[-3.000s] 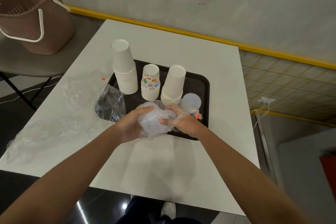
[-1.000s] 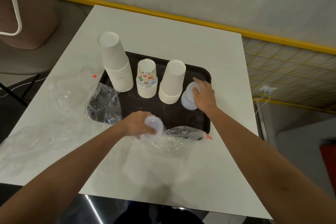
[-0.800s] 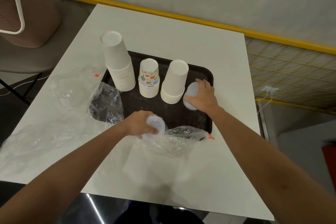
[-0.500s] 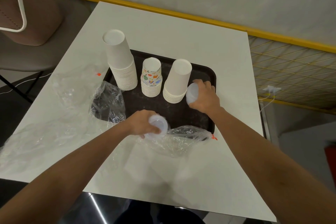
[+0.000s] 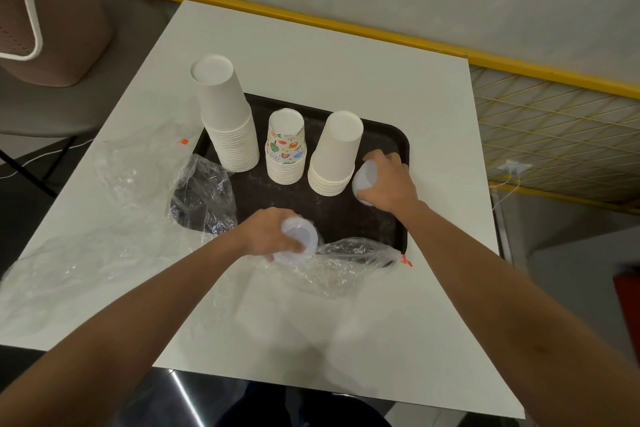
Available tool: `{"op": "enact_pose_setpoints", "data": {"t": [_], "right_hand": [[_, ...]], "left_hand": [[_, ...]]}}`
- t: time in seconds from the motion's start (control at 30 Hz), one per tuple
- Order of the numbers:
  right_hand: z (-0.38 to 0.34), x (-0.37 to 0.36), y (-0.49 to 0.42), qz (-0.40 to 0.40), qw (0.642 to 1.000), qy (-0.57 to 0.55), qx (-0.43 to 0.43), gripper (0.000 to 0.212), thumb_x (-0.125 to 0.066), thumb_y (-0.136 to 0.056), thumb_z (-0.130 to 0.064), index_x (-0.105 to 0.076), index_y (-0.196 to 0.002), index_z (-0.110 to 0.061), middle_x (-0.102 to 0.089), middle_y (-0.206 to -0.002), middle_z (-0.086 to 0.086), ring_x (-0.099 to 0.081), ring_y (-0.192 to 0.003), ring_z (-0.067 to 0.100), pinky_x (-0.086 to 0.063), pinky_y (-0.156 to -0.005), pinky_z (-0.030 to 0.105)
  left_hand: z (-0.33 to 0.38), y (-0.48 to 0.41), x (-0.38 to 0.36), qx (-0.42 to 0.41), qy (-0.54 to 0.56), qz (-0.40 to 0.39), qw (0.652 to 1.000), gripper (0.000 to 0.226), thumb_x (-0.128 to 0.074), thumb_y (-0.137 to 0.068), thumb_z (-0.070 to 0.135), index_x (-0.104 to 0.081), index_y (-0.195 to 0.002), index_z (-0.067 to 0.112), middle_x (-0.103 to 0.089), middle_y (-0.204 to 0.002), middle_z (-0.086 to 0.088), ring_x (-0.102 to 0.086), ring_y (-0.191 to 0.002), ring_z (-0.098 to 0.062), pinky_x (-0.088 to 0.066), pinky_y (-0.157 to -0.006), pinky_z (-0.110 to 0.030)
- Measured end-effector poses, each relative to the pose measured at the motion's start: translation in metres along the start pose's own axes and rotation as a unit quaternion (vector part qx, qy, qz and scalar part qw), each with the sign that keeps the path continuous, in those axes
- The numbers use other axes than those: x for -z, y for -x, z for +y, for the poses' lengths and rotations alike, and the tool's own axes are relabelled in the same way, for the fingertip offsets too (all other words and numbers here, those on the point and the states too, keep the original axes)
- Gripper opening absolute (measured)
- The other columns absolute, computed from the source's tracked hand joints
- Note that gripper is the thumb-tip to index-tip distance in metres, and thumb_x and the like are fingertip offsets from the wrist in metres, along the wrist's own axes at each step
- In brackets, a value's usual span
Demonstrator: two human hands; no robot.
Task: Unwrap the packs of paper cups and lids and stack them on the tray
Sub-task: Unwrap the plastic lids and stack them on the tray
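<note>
Three upside-down cup stacks stand in a row on a dark tray (image 5: 398,146): a tall white stack (image 5: 225,121) at left, a printed stack (image 5: 286,149) in the middle and a short white stack (image 5: 334,156) at right. The left hand (image 5: 266,232) curls its fingers round a lid stack (image 5: 299,236) at the tray's front edge. The right hand (image 5: 389,184) grips a second lid stack (image 5: 363,178), tilted, over the tray's right side, just beside the short white stack. How many lids each hand holds cannot be told.

At least three clear wrappers lie on the table (image 5: 311,45): a crumpled wrapper (image 5: 202,198) over the tray's left corner, a front wrapper (image 5: 349,260) across its front edge and a flat sheet (image 5: 86,253) at far left, its outline hard to trace. Two red tags show. A basket (image 5: 45,28) is cut off at upper left.
</note>
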State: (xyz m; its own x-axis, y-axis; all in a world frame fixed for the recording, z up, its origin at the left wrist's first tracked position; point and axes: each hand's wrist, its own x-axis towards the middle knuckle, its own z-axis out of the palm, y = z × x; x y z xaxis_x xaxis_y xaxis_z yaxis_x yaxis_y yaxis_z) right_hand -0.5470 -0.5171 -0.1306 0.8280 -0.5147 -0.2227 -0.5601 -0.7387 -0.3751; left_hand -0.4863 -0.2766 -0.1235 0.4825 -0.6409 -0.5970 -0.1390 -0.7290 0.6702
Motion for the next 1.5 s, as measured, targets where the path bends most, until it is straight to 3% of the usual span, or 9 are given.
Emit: {"op": "enact_pose_setpoints", "data": {"t": [0.13,0.57,1.0,1.3,1.5], "right_hand": [[0.001,0.001,0.000,-0.010,1.000,0.012,0.000,0.074,-0.078,-0.070,-0.033,-0.039,-0.133,-0.030,-0.035,-0.138,0.008,-0.039,-0.123,0.031,-0.043,-0.096,0.046],[-0.010,0.005,-0.005,-0.033,0.995,0.093,0.001,0.068,-0.077,-0.071,-0.034,-0.042,-0.128,-0.027,-0.037,-0.136,0.009,-0.036,-0.126,0.031,-0.046,-0.091,0.043],[-0.013,0.002,-0.009,-0.031,0.994,0.108,0.008,0.068,-0.076,-0.071,-0.035,-0.043,-0.130,-0.025,-0.039,-0.134,0.010,-0.036,-0.125,0.032,-0.047,-0.088,0.044],[-0.012,0.002,-0.008,-0.025,0.994,0.104,-0.002,0.070,-0.076,-0.073,-0.035,-0.040,-0.132,-0.026,-0.038,-0.137,0.009,-0.036,-0.127,0.031,-0.046,-0.093,0.045],[-0.007,0.005,-0.005,-0.020,0.998,0.059,0.002,0.087,-0.080,-0.065,-0.044,-0.034,-0.137,-0.030,-0.035,-0.140,0.007,-0.034,-0.129,0.031,-0.041,-0.099,0.048]], "left_hand": [[0.000,0.000,0.001,-0.002,0.008,0.003,1.000,0.055,-0.074,-0.079,0.023,-0.052,-0.129,0.017,-0.053,-0.112,-0.001,-0.060,-0.094,-0.020,-0.055,-0.051,-0.022],[-0.001,0.000,0.001,0.004,0.014,0.005,1.000,0.056,-0.074,-0.080,0.022,-0.051,-0.131,0.017,-0.052,-0.116,-0.001,-0.058,-0.096,-0.020,-0.056,-0.054,-0.022],[0.001,-0.003,0.001,0.003,0.010,-0.001,1.000,0.055,-0.074,-0.080,0.024,-0.052,-0.129,0.017,-0.053,-0.114,0.000,-0.059,-0.095,-0.020,-0.053,-0.050,-0.019],[0.003,-0.002,0.002,0.006,0.022,0.001,1.000,0.051,-0.074,-0.080,0.023,-0.054,-0.126,0.018,-0.052,-0.110,0.002,-0.058,-0.093,-0.019,-0.055,-0.051,-0.021],[0.004,-0.001,0.002,0.003,0.018,0.004,1.000,0.050,-0.074,-0.080,0.023,-0.054,-0.126,0.018,-0.052,-0.109,0.002,-0.058,-0.091,-0.018,-0.055,-0.051,-0.022]]}}
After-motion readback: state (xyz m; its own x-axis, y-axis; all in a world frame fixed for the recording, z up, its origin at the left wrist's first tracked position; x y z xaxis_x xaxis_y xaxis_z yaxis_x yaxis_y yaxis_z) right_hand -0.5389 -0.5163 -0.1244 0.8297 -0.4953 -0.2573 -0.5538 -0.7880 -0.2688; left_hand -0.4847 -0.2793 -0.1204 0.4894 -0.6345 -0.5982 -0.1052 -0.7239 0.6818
